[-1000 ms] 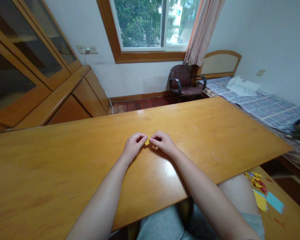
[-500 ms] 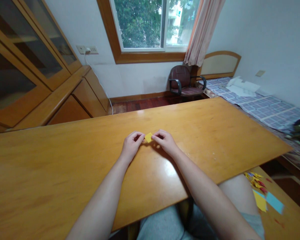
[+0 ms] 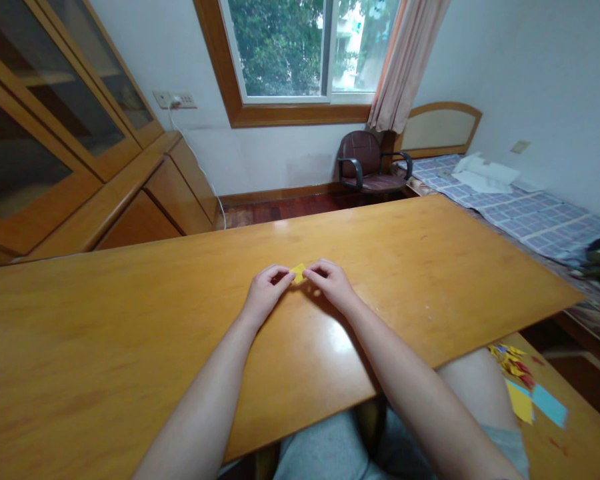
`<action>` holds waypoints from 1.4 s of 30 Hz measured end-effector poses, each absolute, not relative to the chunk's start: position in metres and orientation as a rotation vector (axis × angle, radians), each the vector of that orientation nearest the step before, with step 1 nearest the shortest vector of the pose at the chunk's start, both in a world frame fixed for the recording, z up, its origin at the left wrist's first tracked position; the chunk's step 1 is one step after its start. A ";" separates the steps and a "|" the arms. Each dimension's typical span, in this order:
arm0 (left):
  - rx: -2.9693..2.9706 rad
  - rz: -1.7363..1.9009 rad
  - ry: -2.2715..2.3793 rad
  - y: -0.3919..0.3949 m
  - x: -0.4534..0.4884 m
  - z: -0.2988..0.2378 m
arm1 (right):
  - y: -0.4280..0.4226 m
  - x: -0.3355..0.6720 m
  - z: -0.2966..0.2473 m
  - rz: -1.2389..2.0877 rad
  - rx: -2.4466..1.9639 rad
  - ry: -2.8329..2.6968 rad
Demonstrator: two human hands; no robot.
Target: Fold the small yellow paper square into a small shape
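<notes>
A small yellow piece of folded paper (image 3: 298,272) sits at the middle of the wooden table (image 3: 130,320), pinched from both sides. My left hand (image 3: 265,290) has its fingers curled and grips the paper's left edge. My right hand (image 3: 331,281) is closed the same way on the paper's right edge. The two hands almost touch, and both forearms rest over the table's near edge.
A lower wooden surface at the bottom right holds yellow and blue paper squares (image 3: 533,400) and a pile of small coloured folded pieces (image 3: 513,360). A brown office chair (image 3: 367,163) stands under the window. Wooden cabinets (image 3: 80,147) line the left wall; a bed (image 3: 530,213) lies at the right.
The hands and paper have shifted slightly away from me. The paper showed more as a flat square half a second ago and is now a little more covered by the fingers.
</notes>
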State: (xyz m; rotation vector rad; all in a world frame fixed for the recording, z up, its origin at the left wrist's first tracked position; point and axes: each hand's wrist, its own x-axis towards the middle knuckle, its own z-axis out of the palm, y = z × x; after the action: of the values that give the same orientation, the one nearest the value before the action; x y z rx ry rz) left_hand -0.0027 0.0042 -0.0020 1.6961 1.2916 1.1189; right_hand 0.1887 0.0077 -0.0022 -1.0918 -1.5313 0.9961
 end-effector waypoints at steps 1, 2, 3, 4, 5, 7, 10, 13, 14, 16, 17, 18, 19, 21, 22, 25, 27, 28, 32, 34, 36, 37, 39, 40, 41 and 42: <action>1.695 1.119 1.292 0.004 -0.003 -0.002 | 0.008 0.189 -0.002 0.996 -1.094 -1.533; 1.693 1.121 1.292 0.004 -0.003 -0.001 | 0.007 0.189 -0.002 0.997 -1.097 -1.535; 1.688 1.123 1.292 0.004 -0.003 -0.001 | 0.007 0.189 -0.002 0.999 -1.099 -1.540; 1.683 1.126 1.292 0.004 -0.003 0.000 | 0.007 0.189 -0.001 1.000 -1.101 -1.547; 1.677 1.129 1.291 0.003 -0.003 0.000 | 0.006 0.189 -0.001 0.999 -1.102 -1.558; 1.664 1.139 1.284 0.003 -0.002 0.001 | 0.005 0.188 0.000 0.989 -1.103 -1.593; 1.649 1.148 1.276 0.003 -0.002 0.001 | 0.004 0.187 0.002 0.972 -1.097 -1.662; 1.649 1.149 1.280 0.003 -0.003 0.000 | 0.003 0.187 0.003 0.969 -1.081 -1.699; 1.651 1.148 1.281 0.004 -0.002 0.000 | 0.004 0.187 0.003 0.970 -1.077 -1.696; 1.657 1.131 1.280 0.004 -0.002 0.000 | 0.004 0.187 0.001 0.982 -1.073 -1.671; 1.660 1.116 1.278 0.004 -0.002 0.000 | 0.005 0.187 0.000 0.997 -1.074 -1.652; 1.661 1.099 1.276 0.004 -0.002 0.001 | 0.005 0.187 -0.001 1.018 -1.075 -1.635; 1.660 1.081 1.273 0.003 -0.001 0.001 | 0.005 0.187 -0.001 1.041 -1.077 -1.623; 1.647 1.063 1.265 0.003 -0.001 0.002 | 0.005 0.187 -0.002 1.081 -1.080 -1.600; 1.634 1.058 1.258 0.003 0.000 0.003 | 0.005 0.187 -0.003 1.099 -1.077 -1.588; 1.544 1.054 1.207 0.002 0.001 0.004 | 0.004 0.188 -0.002 1.148 -1.053 -1.547; 1.462 1.058 1.163 0.002 0.002 0.004 | 0.004 0.188 -0.001 1.183 -1.035 -1.519; 1.433 1.063 1.145 0.002 0.002 0.004 | 0.004 0.189 -0.001 1.198 -1.032 -1.505; 1.410 1.083 1.116 0.002 0.002 0.005 | 0.004 0.190 -0.002 1.226 -1.047 -1.485; 1.401 1.093 1.103 0.002 0.000 0.005 | 0.004 0.190 -0.001 1.240 -1.045 -1.492; 1.382 1.096 1.086 0.003 -0.001 0.004 | 0.004 0.191 0.001 1.266 -1.037 -1.490; 1.371 1.093 1.077 0.003 -0.001 0.003 | 0.003 0.191 0.002 1.280 -1.034 -1.485; 1.352 1.083 1.070 0.003 -0.002 0.002 | 0.002 0.192 0.004 1.312 -1.027 -1.471; 1.349 1.077 1.072 0.003 -0.002 0.001 | 0.002 0.192 0.005 1.327 -1.022 -1.465; 1.348 1.075 1.075 0.003 -0.002 0.001 | 0.001 0.192 0.006 1.343 -1.017 -1.463; 1.349 1.073 1.079 0.004 -0.002 0.001 | 0.001 0.193 0.006 1.356 -1.012 -1.462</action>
State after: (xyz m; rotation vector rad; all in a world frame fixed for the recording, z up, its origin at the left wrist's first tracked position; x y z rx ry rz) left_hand -0.0023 0.0035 0.0005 1.3493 1.0789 1.0728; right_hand 0.1926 0.0012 0.0061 -1.0115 -1.4616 1.3564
